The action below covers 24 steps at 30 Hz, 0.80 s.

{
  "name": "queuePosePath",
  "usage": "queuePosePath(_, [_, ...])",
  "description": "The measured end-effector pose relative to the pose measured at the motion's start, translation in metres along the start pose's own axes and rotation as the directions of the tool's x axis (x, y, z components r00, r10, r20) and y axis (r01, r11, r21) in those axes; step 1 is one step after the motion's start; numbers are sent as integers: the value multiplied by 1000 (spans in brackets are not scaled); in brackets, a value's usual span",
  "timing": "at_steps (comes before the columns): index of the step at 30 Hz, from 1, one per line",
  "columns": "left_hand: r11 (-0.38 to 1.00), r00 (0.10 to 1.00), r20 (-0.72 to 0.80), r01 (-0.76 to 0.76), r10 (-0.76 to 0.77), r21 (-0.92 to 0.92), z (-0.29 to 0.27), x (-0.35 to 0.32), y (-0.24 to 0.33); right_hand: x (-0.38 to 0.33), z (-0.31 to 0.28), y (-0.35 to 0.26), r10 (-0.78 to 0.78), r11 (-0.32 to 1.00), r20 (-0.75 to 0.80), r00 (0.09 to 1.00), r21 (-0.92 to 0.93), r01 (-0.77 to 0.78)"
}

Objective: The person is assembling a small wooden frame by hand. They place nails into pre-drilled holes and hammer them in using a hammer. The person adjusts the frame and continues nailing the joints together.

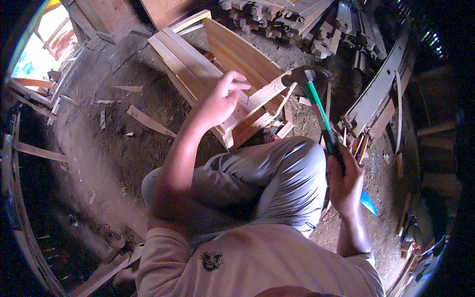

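Holding the hammer (315, 100) just right of the wooden frame (185, 59), my right hand (345, 180) wraps its fingers snugly around the handle (325, 123). The hammer's head (303, 76) points far, the handle's long axis slanting from near right to far left. My left hand (222, 102) is over the frame's near end, its fingers loosely bent; I cannot tell whether they pinch anything small. The frame runs lengthwise toward the far left on the dirt floor (94, 153), among scattered wood scraps (148, 122). Stacked boards (307, 22) lie far right; a bright opening (49, 44) shows far left.
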<state>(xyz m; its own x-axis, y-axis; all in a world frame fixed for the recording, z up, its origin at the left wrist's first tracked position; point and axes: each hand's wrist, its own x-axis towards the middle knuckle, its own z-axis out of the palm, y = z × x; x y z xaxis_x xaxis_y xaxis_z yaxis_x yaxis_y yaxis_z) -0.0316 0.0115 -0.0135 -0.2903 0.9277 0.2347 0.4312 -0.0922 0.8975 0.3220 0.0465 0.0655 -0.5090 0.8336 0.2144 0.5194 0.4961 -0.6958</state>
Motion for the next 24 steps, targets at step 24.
queuePosePath(24, [633,991,84,2,-105,774,-3,55,-27,28,7,-41,-276,940,118,954,-175,294])
